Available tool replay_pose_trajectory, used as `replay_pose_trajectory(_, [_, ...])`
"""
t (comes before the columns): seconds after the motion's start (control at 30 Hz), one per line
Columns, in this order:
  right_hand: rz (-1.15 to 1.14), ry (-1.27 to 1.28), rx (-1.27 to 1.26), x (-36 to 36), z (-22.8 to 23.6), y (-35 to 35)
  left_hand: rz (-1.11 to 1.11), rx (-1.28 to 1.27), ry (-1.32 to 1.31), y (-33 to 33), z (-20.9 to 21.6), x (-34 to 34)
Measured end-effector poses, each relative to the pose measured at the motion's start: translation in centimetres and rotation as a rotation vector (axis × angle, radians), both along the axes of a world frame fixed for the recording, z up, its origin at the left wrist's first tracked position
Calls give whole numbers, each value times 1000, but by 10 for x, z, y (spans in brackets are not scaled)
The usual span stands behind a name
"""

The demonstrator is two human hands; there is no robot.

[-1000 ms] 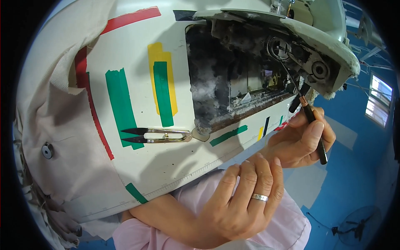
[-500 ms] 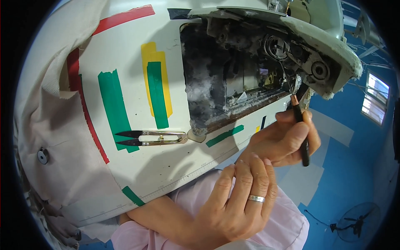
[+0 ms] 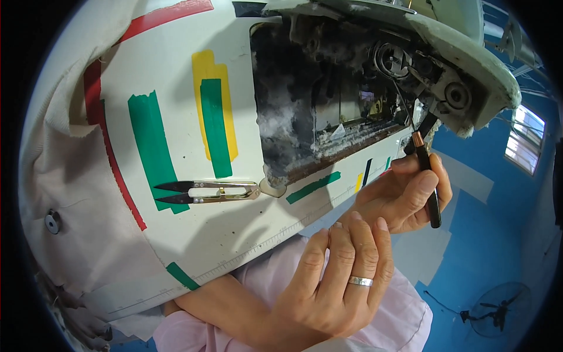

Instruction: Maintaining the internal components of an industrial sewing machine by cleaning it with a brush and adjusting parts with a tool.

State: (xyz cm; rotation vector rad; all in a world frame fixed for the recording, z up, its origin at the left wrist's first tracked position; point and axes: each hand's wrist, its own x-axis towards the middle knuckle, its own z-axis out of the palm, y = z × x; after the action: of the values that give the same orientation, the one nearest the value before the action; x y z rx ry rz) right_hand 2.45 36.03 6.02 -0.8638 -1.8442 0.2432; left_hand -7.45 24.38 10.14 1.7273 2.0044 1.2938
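Note:
My right hand grips a slim black-handled tool with a copper-coloured collar. Its thin shaft points up among the metal parts of an opened sewing machine; I cannot make out its tip. Lint coats the machine's dark cavity. Closer to me, my left hand holds nothing and wears a silver ring. Its fingers extend side by side, tips near my right wrist; its thumb is hidden. Thread snips with dark blades lie on the white tabletop, left of the cavity.
Green tape, yellow tape and red tape mark the tabletop. Pale cloth covers the left side. A ruler scale runs along the near edge. A fan stands at lower right on the blue floor.
The view has shifted slightly, so the table sits a little higher and further left. Both hands stay almost where they were, and the right hand keeps its grip on the tool.

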Motion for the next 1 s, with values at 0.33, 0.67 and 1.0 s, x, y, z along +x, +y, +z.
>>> replay_pose_trajectory(0.33, [46,-111,140,3,-24,-1,5,28,24,3,2,3])
replay_pose_trajectory(0.67, [76,25,71,2,-2,0,-43,-44,-24,1,4,1])
replay_pose_trajectory(1.0, [-22,134,-93,-6,8,0,-82,-74,7,3,5,2])
